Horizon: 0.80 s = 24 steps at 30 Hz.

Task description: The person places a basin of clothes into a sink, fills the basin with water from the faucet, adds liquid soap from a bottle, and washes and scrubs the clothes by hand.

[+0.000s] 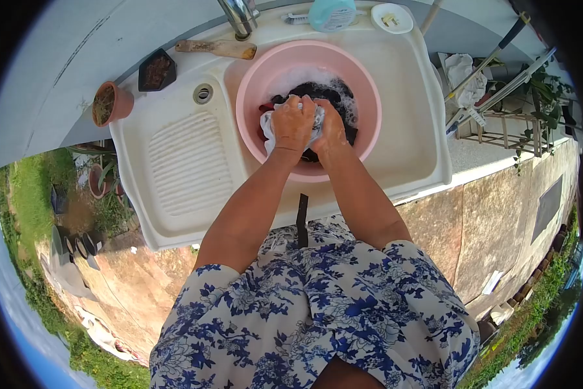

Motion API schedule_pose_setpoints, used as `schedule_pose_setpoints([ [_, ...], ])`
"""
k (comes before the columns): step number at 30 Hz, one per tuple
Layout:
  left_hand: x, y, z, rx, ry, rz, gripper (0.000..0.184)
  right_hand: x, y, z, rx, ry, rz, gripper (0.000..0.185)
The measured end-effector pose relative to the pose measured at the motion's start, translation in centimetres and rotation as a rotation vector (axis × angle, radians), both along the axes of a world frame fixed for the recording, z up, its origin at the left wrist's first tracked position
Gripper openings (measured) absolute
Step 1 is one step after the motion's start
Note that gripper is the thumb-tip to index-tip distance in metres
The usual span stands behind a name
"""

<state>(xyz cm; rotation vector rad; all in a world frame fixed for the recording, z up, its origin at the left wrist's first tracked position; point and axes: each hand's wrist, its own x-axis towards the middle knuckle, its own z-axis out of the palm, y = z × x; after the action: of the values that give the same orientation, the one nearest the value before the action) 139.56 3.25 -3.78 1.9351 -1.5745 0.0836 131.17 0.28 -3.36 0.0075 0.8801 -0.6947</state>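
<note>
Both hands are over a round pink basin [245, 97] that stands in a white sink [405, 117]. My left hand [293, 124] is closed around a bunched white cloth [269, 133], part of which shows beside the wrist. Pressed against it, my right hand [331, 126] has its fingers wrapped round the same cloth. Beneath the hands, dark clothes [337, 94] lie in sudsy water, with a bit of red fabric at the left. White foam [295, 78] floats near the basin's far side.
Left of the basin is a ribbed washboard area [191, 162] with a drain [203, 94]. Along the back stand a terracotta pot [112, 104], a dark pot [156, 70], a wooden paddle [217, 48], a faucet [239, 19], a turquoise bottle [332, 15] and a soap dish [392, 18].
</note>
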Motion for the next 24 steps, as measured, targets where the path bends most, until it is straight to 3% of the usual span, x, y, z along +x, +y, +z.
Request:
schedule_pose_setpoints([
  [1,-2.3,1.4,0.5,0.042,0.15,-0.088,0.018,-0.6,-1.0,-1.9,0.044,0.02,-0.022,0.019],
  [2,-4.0,2.5,0.5,0.092,0.304,-0.173,0.024,-2.0,-2.2,-6.3,-0.031,0.111,0.139,0.021],
  [5,-5.2,2.6,-0.4,0.044,0.373,-0.143,0.026,-3.0,0.0,-7.1,-0.19,-0.05,0.052,0.024],
  [6,-4.5,1.8,1.3,-0.032,0.422,-0.109,0.025,-1.7,2.2,-3.4,-0.358,0.07,-0.022,0.024],
  [7,-3.1,1.1,0.2,0.029,0.347,-0.033,0.025,-1.5,2.5,-2.1,-0.353,0.072,-0.027,0.024],
  [9,1.7,-1.0,-3.1,0.084,0.06,0.07,0.025,-1.0,2.3,-0.4,0.058,-0.202,0.072,0.026],
  [10,3.9,-1.4,-4.3,0.088,-0.148,0.089,0.025,-1.4,2.8,0.3,-0.025,-0.21,0.167,0.022],
  [13,5.2,-0.2,-4.6,0.212,0.029,0.04,0.022,-3.1,-0.6,-0.9,-0.098,-0.35,0.088,0.017],
  [14,6.4,-0.8,-5.0,0.487,0.87,0.319,0.038,-3.8,-2.1,-1.0,-0.174,-0.097,-0.021,0.014],
  [15,7.2,-0.6,-4.7,0.496,0.863,0.326,0.038,-4.9,-4.0,-2.4,-0.163,-0.103,-0.021,0.014],
  [17,8.3,0.2,-2.7,0.258,1.977,0.373,0.043,-7.3,-6.7,-6.2,-0.49,0.04,0.011,0.024],
  [18,8.6,0.5,-1.7,0.249,1.916,0.302,0.049,-7.7,-7.0,-6.8,-0.483,0.037,0.01,0.024],
  [19,9.0,0.6,-2.5,0.25,1.914,0.309,0.049,-8.1,-7.1,-7.2,-0.552,0.346,-0.046,0.033],
  [20,9.4,1.1,-3.9,0.281,1.695,0.241,0.055,-8.4,-7.1,-7.5,-0.613,0.657,-0.099,0.042],
  [21,9.5,1.2,-4.8,0.305,1.475,0.172,0.06,-8.5,-7.2,-8.5,-0.608,0.653,-0.094,0.042],
  [22,9.1,1.0,-4.9,0.307,1.473,0.181,0.06,-8.7,-7.0,-10.3,-0.613,0.785,0.151,0.051],
  [24,7.0,1.1,-5.3,0.55,0.328,0.253,0.072,-9.3,-6.5,-14.4,-0.724,1.094,0.66,0.068],
])
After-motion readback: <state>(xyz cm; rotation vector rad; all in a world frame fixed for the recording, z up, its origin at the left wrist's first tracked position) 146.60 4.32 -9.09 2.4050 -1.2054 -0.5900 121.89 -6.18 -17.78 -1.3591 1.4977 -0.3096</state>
